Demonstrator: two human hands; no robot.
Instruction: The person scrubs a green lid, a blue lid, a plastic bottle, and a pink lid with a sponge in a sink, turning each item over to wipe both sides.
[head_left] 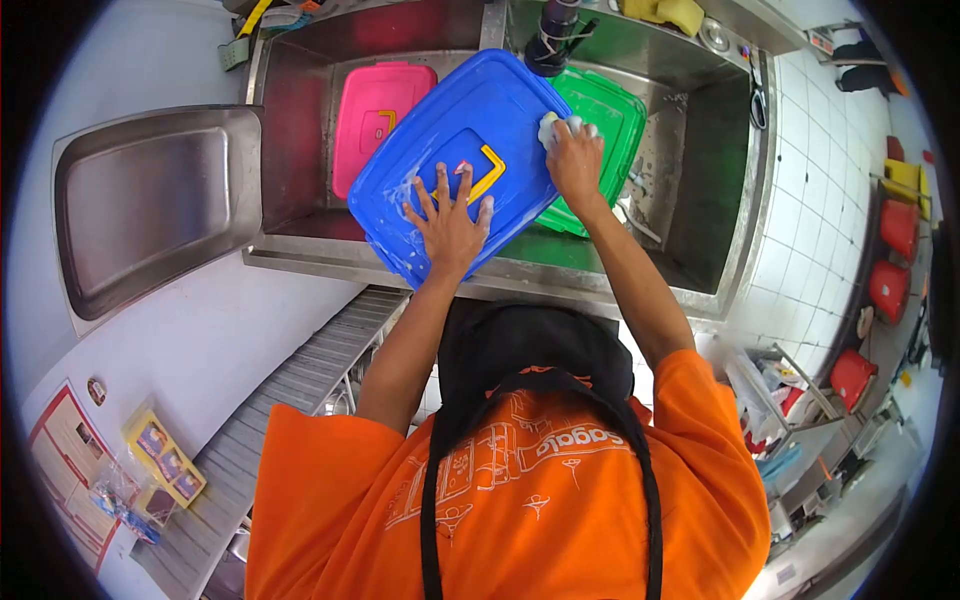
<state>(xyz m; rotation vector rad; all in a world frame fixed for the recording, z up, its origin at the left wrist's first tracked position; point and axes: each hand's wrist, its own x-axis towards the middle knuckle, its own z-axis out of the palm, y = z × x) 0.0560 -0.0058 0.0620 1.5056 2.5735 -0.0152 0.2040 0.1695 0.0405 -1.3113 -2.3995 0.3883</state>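
A large blue plastic lid (475, 110) with a yellow handle (490, 172) lies tilted across the divider of a double steel sink, streaked with suds. My left hand (450, 222) rests flat on its lower part, fingers spread beside the handle. At the lid's right edge, my right hand (576, 160) is closed around a pale, soapy sponge (547, 130), its fingertips covered in foam. Beneath the blue lid, a green lid (615, 130) sits in the right basin, partly hidden. A pink lid (372, 105) with a yellow handle lies in the left basin.
A dark faucet (552, 40) stands at the sink's back middle. Yellow sponges (680, 14) sit on the back ledge, and scissors (757, 105) hang at the right rim. A steel tray (150, 200) is at the left. Red chairs (888, 288) stand far right.
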